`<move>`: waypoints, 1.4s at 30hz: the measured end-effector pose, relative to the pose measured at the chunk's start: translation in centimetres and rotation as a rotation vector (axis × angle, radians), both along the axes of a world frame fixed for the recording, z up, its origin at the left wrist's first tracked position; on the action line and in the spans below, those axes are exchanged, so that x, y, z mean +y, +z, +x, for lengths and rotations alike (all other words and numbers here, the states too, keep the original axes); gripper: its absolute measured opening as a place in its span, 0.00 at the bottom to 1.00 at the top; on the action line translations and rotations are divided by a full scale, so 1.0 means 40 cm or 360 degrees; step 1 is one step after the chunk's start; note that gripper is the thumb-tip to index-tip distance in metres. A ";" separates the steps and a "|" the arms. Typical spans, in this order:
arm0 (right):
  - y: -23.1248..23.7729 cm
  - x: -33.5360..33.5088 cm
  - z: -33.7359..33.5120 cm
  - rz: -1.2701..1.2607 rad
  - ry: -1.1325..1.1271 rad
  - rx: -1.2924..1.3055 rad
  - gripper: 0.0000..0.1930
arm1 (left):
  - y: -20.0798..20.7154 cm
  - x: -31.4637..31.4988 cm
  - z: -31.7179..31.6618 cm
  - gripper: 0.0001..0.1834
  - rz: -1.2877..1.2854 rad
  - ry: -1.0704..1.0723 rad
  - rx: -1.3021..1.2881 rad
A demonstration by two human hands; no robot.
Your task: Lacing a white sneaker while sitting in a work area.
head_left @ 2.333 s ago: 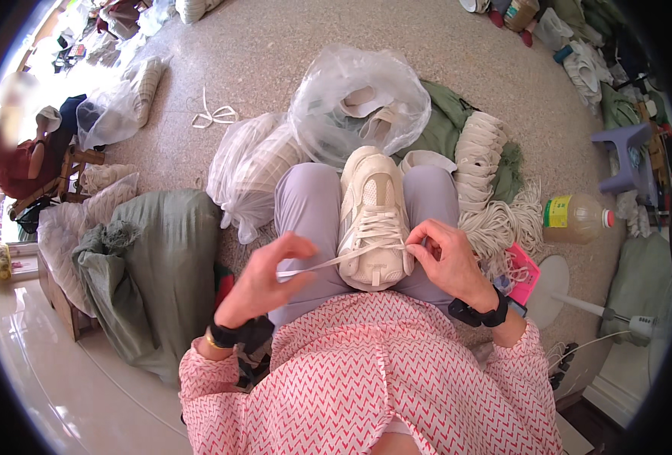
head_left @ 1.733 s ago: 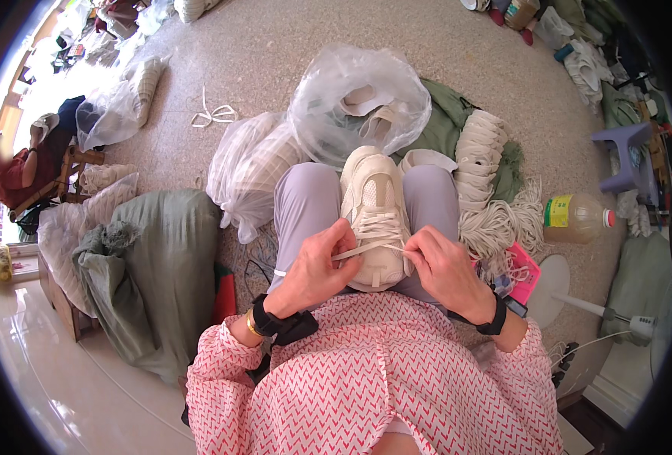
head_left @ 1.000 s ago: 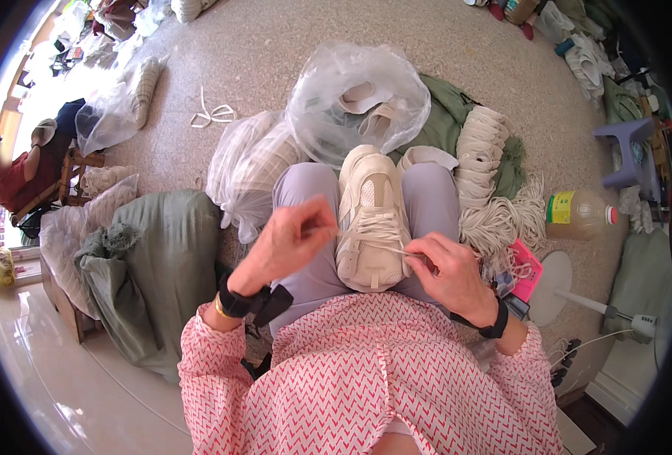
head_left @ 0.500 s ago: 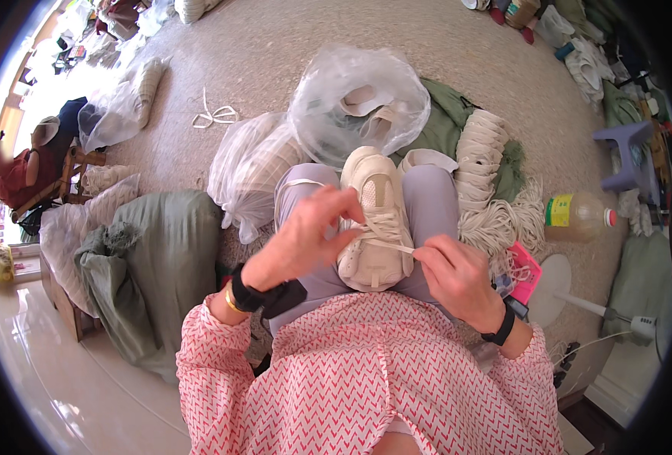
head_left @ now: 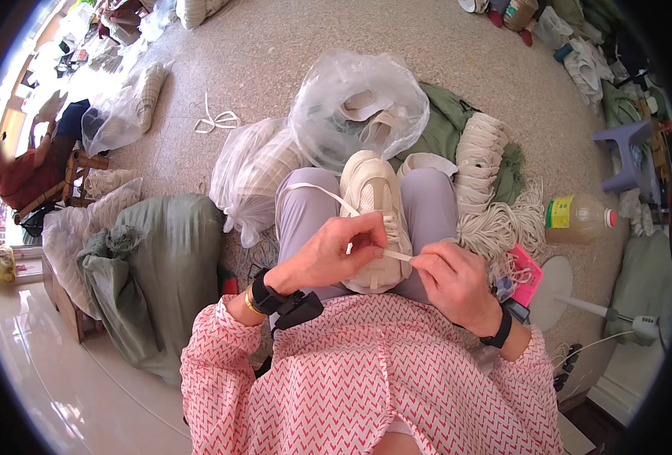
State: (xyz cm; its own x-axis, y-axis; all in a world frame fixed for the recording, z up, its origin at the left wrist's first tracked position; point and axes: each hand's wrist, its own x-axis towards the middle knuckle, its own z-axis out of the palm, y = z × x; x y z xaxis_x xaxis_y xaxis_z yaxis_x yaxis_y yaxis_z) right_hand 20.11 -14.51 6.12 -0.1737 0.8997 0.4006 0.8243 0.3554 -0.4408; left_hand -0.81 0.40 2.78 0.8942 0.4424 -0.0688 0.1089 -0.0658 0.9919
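Between my knees rests a cream sneaker point(head_left: 371, 186), its toe pointing away from me and its heel near my waist. A flat off-white shoelace point(head_left: 399, 256) stretches between my two hands above the shoe's opening. My left hand point(head_left: 343, 244) pinches it over the upper part of the shoe, covering some of the lacing. On the right, my right hand point(head_left: 453, 280) grips the lace's end between thumb and fingers. Another length of lace point(head_left: 313, 186) loops over my left knee and runs to the shoe.
A clear plastic bag point(head_left: 317, 114) holding cream shoes lies beyond my knees. Bundled laces point(head_left: 481, 155), a pink tray point(head_left: 527, 274) and a bottle point(head_left: 579, 220) stand on the right. Green cloth point(head_left: 169, 258) covers something on the left. A seated person point(head_left: 36, 171) is at far left.
My left hand has come down and right, from above the laces to a pinch on the lace near my right hand. My right hand stays almost in place. The seated person's arms have risen.
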 end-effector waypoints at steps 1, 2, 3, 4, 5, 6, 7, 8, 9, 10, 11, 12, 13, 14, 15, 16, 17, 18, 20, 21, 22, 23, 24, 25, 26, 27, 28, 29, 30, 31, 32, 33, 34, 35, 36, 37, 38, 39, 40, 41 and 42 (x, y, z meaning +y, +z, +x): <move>-0.006 -0.002 -0.002 -0.0070 -0.0017 0.0099 0.08 | 0.003 0.000 -0.002 0.05 0.0000 -0.0003 0.0002; -0.010 -0.002 -0.004 -0.0140 -0.0033 0.0199 0.07 | 0.011 0.001 -0.006 0.05 0.0023 -0.0013 0.0046; -0.003 -0.001 -0.009 -0.0142 -0.0038 0.0200 0.07 | 0.021 0.001 -0.007 0.05 0.0042 -0.0026 0.0090; 0.010 0.001 -0.017 -0.0374 -0.0097 0.0445 0.07 | 0.028 0.001 -0.009 0.05 0.0040 -0.0031 0.0090; 0.017 0.004 -0.024 -0.0605 -0.0156 0.0691 0.07 | 0.035 0.000 -0.012 0.05 0.0040 -0.0046 0.0101; 0.014 0.009 -0.026 -0.0604 -0.0159 0.0691 0.07 | 0.043 -0.003 -0.013 0.05 0.0040 -0.0061 0.0112; 0.008 0.020 -0.026 -0.0556 -0.0150 0.0788 0.07 | 0.052 -0.006 -0.013 0.05 0.0041 -0.0063 0.0112; 0.003 0.030 -0.025 -0.0508 -0.0140 0.0884 0.08 | 0.061 -0.010 -0.013 0.05 0.0043 -0.0049 0.0097; -0.001 0.039 -0.025 -0.0507 -0.0140 0.0885 0.08 | 0.068 -0.013 -0.014 0.05 0.0043 -0.0032 0.0084; -0.004 0.047 -0.025 -0.0587 -0.0099 0.0953 0.09 | 0.071 -0.016 -0.015 0.05 0.0044 -0.0033 0.0084; -0.004 0.055 -0.026 -0.0667 -0.0056 0.1021 0.10 | 0.074 -0.019 -0.016 0.05 0.0054 -0.0019 0.0075; -0.003 0.061 -0.027 -0.0666 -0.0055 0.1023 0.10 | 0.076 -0.020 -0.019 0.05 0.0064 -0.0002 0.0068; 0.000 0.066 -0.029 -0.0774 -0.0021 0.1085 0.09 | 0.079 -0.021 -0.022 0.05 0.0065 -0.0002 0.0070; 0.002 0.070 -0.029 -0.0883 0.0012 0.1145 0.09 | 0.082 -0.021 -0.026 0.05 0.0062 -0.0003 0.0080; 0.001 0.072 -0.026 -0.0883 0.0014 0.1145 0.09 | 0.083 -0.020 -0.031 0.05 0.0058 -0.0003 0.0089; -0.001 0.072 -0.020 -0.0940 0.0032 0.1149 0.08 | 0.084 -0.019 -0.037 0.05 0.0058 -0.0002 0.0090; -0.001 0.072 -0.014 -0.0998 0.0049 0.1153 0.07 | 0.083 -0.017 -0.044 0.05 0.0005 -0.0003 0.0115; 0.005 0.071 -0.010 -0.0999 0.0051 0.1152 0.07 | 0.082 -0.015 -0.052 0.05 -0.0050 -0.0002 0.0141; 0.023 0.066 0.000 -0.1125 -0.0017 0.1100 0.05 | 0.064 -0.013 -0.069 0.05 -0.0151 0.0024 0.0090; 0.017 0.059 0.009 -0.1125 -0.0017 0.1100 0.05 | 0.057 -0.010 -0.077 0.05 -0.0248 0.0049 0.0041; 0.006 0.047 0.022 -0.1132 -0.0049 0.1168 0.05 | 0.056 -0.006 -0.085 0.05 -0.0249 0.0049 0.0041; -0.001 0.036 0.037 -0.1140 -0.0082 0.1235 0.04 | 0.055 -0.002 -0.093 0.05 -0.0347 0.0076 0.0041; -0.001 0.025 0.056 -0.1142 -0.0084 0.1235 0.04 | 0.054 0.002 -0.100 0.04 -0.0446 0.0102 0.0041; 0.000 0.014 0.077 -0.1219 -0.0147 0.1317 0.03 | 0.053 0.004 -0.105 0.04 -0.0448 0.0100 0.0039; 0.004 0.008 0.087 -0.1296 -0.0209 0.1398 0.03 | 0.052 0.006 -0.109 0.04 -0.0458 0.0128 0.0017; 0.013 0.006 0.090 -0.1297 -0.0215 0.1398 0.03 | 0.051 0.006 -0.110 0.04 -0.0469 0.0154 -0.0005; 0.024 0.003 0.092 -0.1322 -0.0245 0.1375 0.02 | 0.051 0.005 -0.111 0.04 -0.0472 0.0150 -0.0006; 0.030 0.001 0.093 -0.1346 -0.0273 0.1352 0.02 | 0.053 0.003 -0.111 0.05 -0.0504 0.0158 -0.0013; 0.027 0.002 0.091 -0.1343 -0.0278 0.1353 0.02 | 0.055 0.004 -0.109 0.05 -0.0534 0.0162 -0.0019; 0.020 0.005 0.085 -0.1253 -0.0236 0.1251 0.02 | 0.060 0.004 -0.106 0.05 -0.0532 0.0158 -0.0019; 0.015 0.008 0.079 -0.1162 -0.0193 0.1148 0.03 | 0.068 0.004 -0.100 0.05 -0.0550 0.0151 -0.0064; 0.012 0.011 0.074 -0.1159 -0.0191 0.1150 0.03 | 0.078 0.003 -0.096 0.05 -0.0568 0.0148 -0.0108; 0.011 0.014 0.069 -0.1096 -0.0191 0.1080 0.03 | 0.087 0.003 -0.093 0.05 -0.0563 0.0149 -0.0107; 0.010 0.018 0.065 -0.1032 -0.0190 0.1011 0.04 | 0.098 0.003 -0.091 0.05 -0.0572 0.0162 -0.0141; 0.011 0.022 0.061 -0.1025 -0.0180 0.1011 0.04 | 0.107 0.004 -0.091 0.05 -0.0578 0.0180 -0.0174; 0.013 0.026 0.057 -0.0939 -0.0199 0.0977 0.04 | 0.115 0.006 -0.095 0.05 -0.0566 0.0187 -0.0173; 0.016 0.029 0.054 -0.0851 -0.0217 0.0944 0.05 | 0.122 0.008 -0.102 0.05 -0.0638 0.0236 -0.0227; 0.020 0.030 0.053 -0.0840 -0.0205 0.0942 0.05 | 0.131 0.010 -0.107 0.06 -0.0708 0.0283 -0.0284; 0.024 0.029 0.053 -0.0779 -0.0218 0.0921 0.04 | 0.144 0.013 -0.112 0.06 -0.0691 0.0291 -0.0287; 0.029 0.027 0.054 -0.0718 -0.0230 0.0902 0.03 | 0.159 0.015 -0.116 0.06 -0.0687 0.0375 -0.0295; 0.033 0.025 0.055 -0.0704 -0.0212 0.0900 0.03 | 0.171 0.018 -0.122 0.07 -0.0682 0.0461 -0.0305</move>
State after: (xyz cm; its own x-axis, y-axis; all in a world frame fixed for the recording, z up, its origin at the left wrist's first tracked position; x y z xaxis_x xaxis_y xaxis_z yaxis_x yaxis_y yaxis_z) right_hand 22.31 -13.52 7.45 0.0745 0.9972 -0.0094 0.4516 -0.0422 -0.8912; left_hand -5.68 1.10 9.61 0.7544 0.6402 -0.1450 -0.1224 0.3543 0.9271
